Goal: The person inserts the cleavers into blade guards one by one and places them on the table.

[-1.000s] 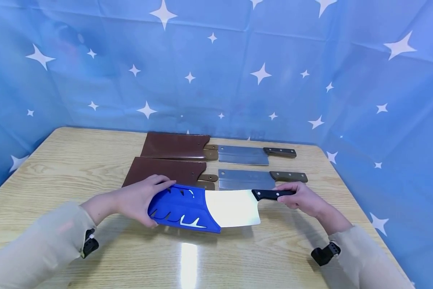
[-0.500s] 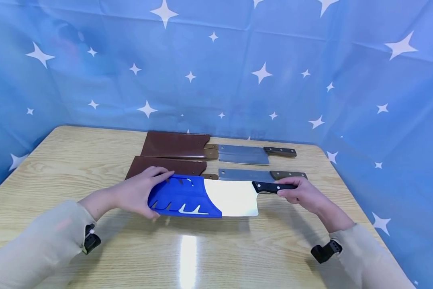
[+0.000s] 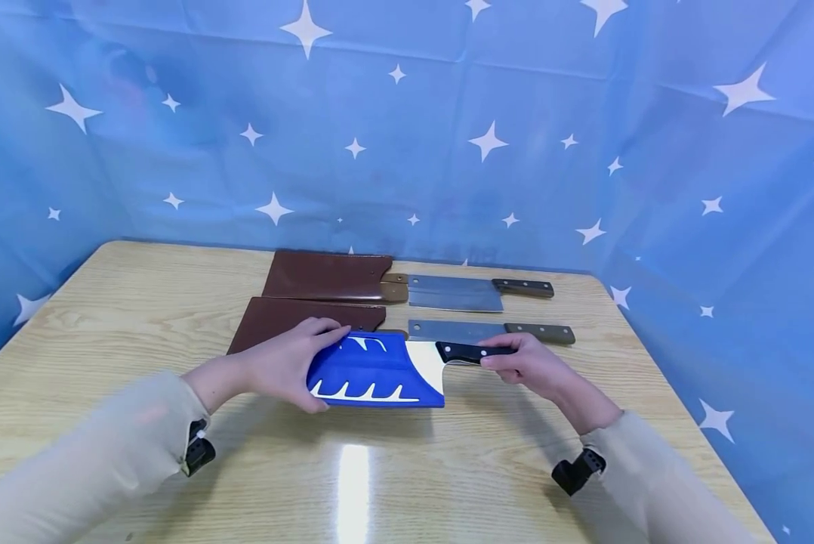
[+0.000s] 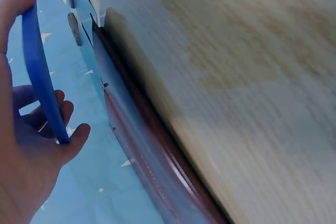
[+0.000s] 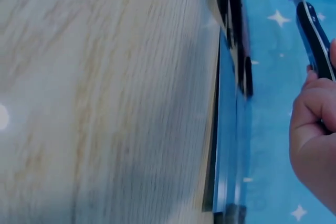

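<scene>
A blue blade cover point(image 3: 373, 372) with white leaf-like slits is held just above the wooden table point(image 3: 142, 302), near its middle. My left hand point(image 3: 291, 363) grips the cover's left end, thumb on top; the left wrist view shows the cover's thin edge point(image 4: 39, 72) between my fingers. A cleaver's white blade point(image 3: 429, 360) is almost fully inside the cover. My right hand point(image 3: 519, 361) grips its black handle point(image 3: 468, 352), seen also in the right wrist view as the handle point(image 5: 315, 38) above my curled fingers.
Behind my hands lie two steel cleavers point(image 3: 454, 293) point(image 3: 456, 331) with brown handles, each to the right of a brown leather sheath point(image 3: 328, 277) point(image 3: 291, 317). A blue star-patterned cloth point(image 3: 407, 128) surrounds the table. Bare tabletop lies in front and to the left.
The white blade has slid left into the blue cover, leaving only a narrow strip showing. My right hand moved left with the handle, and my left hand shifted the cover slightly right.
</scene>
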A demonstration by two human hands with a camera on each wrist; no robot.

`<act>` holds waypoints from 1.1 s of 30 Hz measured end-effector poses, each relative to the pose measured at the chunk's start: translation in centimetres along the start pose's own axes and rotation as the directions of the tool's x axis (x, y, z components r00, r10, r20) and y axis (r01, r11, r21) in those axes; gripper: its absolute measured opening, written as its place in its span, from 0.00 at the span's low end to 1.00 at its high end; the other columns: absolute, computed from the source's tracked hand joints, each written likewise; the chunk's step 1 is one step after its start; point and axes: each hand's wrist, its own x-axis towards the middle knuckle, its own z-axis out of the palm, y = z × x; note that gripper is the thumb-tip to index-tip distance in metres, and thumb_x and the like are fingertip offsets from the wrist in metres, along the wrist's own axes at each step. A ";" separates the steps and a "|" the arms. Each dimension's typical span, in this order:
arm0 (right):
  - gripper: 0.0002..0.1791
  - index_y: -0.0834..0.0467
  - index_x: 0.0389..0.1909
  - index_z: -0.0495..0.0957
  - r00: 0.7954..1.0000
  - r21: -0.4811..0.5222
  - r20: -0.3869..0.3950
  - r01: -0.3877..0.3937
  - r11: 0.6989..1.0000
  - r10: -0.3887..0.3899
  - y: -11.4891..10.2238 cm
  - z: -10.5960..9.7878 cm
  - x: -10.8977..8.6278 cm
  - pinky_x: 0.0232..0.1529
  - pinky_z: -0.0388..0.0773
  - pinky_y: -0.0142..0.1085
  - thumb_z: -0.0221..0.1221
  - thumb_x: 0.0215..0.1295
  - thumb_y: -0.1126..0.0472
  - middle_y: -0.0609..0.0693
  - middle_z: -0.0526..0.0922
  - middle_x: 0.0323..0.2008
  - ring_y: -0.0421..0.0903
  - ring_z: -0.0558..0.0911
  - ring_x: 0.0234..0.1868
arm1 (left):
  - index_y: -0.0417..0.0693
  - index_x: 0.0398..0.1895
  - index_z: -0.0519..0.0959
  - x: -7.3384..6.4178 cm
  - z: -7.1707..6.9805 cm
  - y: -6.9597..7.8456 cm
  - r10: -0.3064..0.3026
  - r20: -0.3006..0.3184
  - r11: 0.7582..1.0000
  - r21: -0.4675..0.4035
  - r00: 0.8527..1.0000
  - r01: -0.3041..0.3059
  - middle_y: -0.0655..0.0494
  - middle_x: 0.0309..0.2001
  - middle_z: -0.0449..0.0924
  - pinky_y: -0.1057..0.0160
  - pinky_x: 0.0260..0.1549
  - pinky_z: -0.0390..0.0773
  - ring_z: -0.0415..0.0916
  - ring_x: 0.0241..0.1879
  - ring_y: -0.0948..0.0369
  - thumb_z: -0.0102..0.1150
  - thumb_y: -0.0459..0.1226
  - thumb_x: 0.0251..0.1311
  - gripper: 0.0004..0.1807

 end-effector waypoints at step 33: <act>0.22 0.63 0.47 0.80 0.979 -0.695 0.164 0.200 0.691 -0.119 2.1 1.0 1.0 0.39 0.74 0.34 0.66 0.54 0.55 0.57 0.82 0.45 0.42 0.77 0.41 | 0.37 0.65 0.64 -1.8 3.5 0.3 0.010 0.017 0.987 0.159 1.000 -0.013 0.47 0.59 0.65 0.49 0.56 0.63 0.62 0.59 0.52 0.69 0.57 0.33 0.55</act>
